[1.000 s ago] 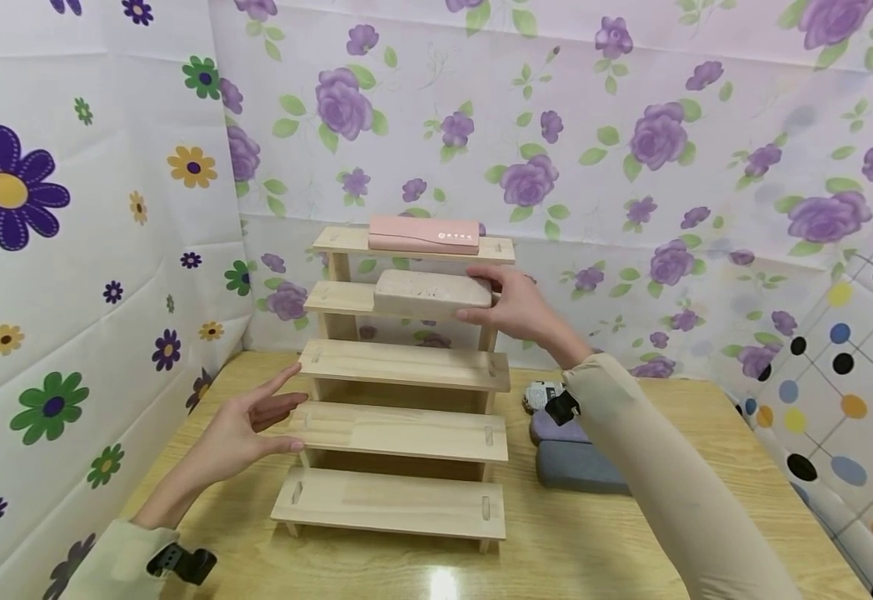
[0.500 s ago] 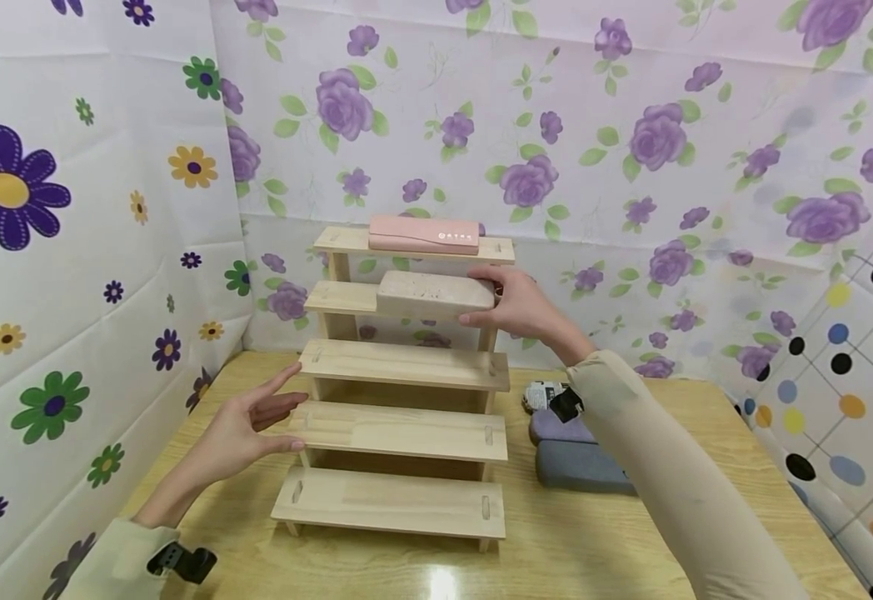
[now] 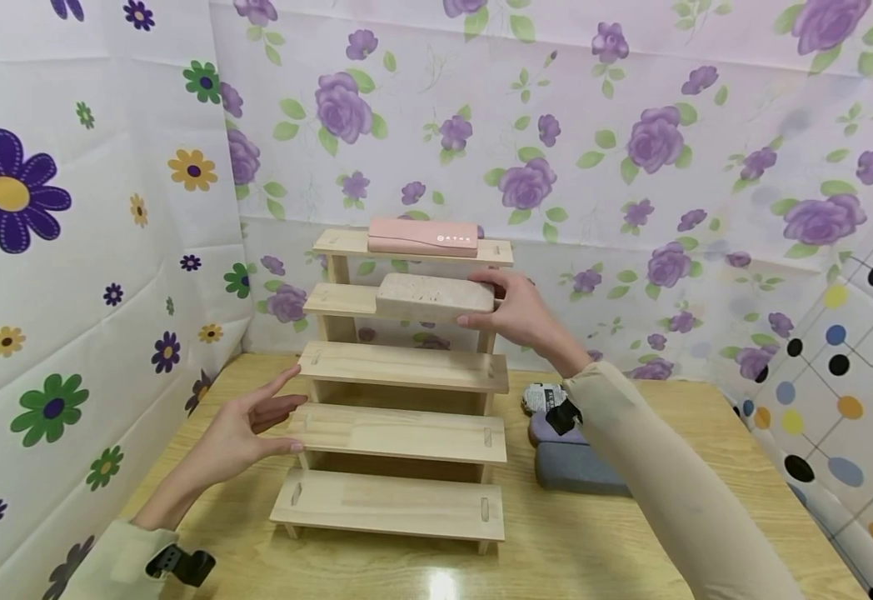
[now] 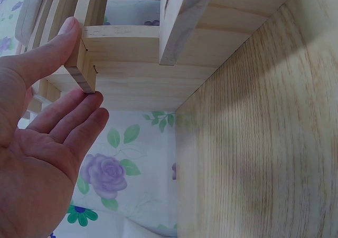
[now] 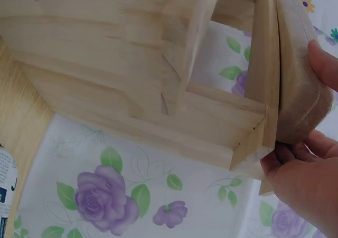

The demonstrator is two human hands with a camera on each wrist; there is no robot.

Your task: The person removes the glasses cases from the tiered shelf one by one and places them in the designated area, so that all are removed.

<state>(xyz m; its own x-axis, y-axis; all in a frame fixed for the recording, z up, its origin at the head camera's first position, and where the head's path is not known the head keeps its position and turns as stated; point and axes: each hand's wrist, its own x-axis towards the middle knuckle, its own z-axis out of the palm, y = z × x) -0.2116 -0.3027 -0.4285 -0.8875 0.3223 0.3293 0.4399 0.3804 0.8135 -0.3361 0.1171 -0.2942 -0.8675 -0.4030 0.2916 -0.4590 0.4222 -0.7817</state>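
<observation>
A stepped wooden display rack stands on the table. My right hand grips the right end of a beige, rounded glasses case, thumb in front and fingers behind. The case lies along the second tier from the top, covering most of its board; in the right wrist view, the glasses case is right against the board. My left hand holds the rack's left side. In the left wrist view, thumb and fingertips of that hand meet opposite edges of one board's end. A pink glasses case sits on the top tier.
Right of the rack, a blue-grey case, a purple case and a newsprint-patterned item lie on the table, partly behind my right forearm. Flower-patterned cloth hangs close behind the rack.
The beige glasses case and right hand shifted very slightly right, then stayed nearly still. The left hand keeps its place on the rack. The head view has tilted a little.
</observation>
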